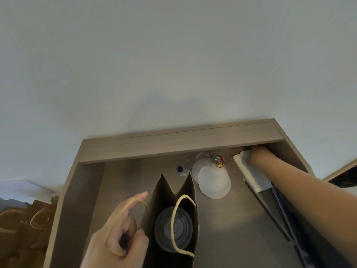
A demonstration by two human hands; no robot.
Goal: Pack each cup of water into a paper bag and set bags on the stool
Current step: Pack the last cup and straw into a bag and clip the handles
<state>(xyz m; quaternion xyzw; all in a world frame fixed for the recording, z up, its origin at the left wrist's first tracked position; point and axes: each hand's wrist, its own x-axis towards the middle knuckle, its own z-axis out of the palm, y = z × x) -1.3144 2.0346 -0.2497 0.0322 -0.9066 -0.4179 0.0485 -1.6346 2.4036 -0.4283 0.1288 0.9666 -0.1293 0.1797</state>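
A brown paper bag (pixel 185 192) stands open on the desk (pixel 119 182) near its front. Inside it sits a clear cup of water (pixel 173 229) with a lid. My left hand (pixel 119 233) is beside the bag's left wall, and one cord handle (pixel 123 215) is looped over its fingers. The other handle (pixel 177 213) arches over the cup. My right hand (pixel 257 154) reaches to the back right of the desk and rests on a stack of white napkins (pixel 249 175); its fingers are hidden under the shelf.
White round lids (pixel 212 180), empty clear cups (pixel 185 163) and a jar of coloured paper clips (pixel 218 160) stand behind the bag. Dark straws (pixel 278 213) lie along the right. A shelf board (pixel 173 146) overhangs the back. More brown bags (pixel 25 225) sit at lower left.
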